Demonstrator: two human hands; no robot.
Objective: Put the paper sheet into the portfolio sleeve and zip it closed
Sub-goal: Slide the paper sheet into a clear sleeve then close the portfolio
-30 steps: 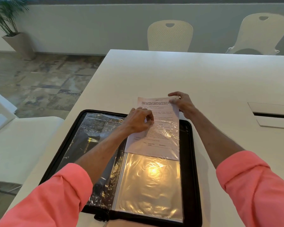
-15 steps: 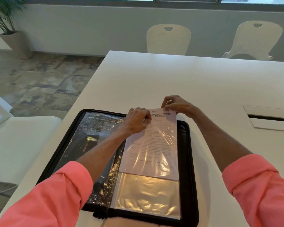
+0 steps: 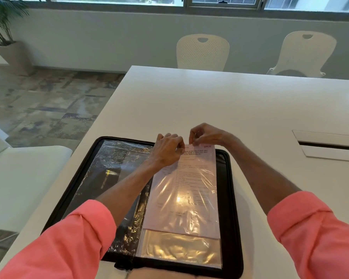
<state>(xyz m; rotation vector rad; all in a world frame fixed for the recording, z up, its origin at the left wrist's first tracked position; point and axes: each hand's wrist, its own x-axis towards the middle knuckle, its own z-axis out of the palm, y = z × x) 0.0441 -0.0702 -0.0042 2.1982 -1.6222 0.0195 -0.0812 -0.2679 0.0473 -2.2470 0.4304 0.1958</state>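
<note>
We have the portfolio [image 3: 229,198] lying open and flat on the table [image 3: 210,101], so that the clear sleeve [image 3: 179,250] on its right half faces up and its mouth is at the far edge, away from us. The sheet [image 3: 189,190] is already mostly inside the sleeve; only its top strip sticks out at the far end, and its lower edge stops short of the sleeve's bottom. Our left hand [image 3: 167,152] is closed, with the fingertips together on the sleeve's top edge beside the sheet, we think to hold the mouth open and steady. Our right hand [image 3: 207,135] pinches the top edge of the sheet between thumb and fingers, to guide it straight down. The zipper is not yet closed, and this step must wait.
</note>
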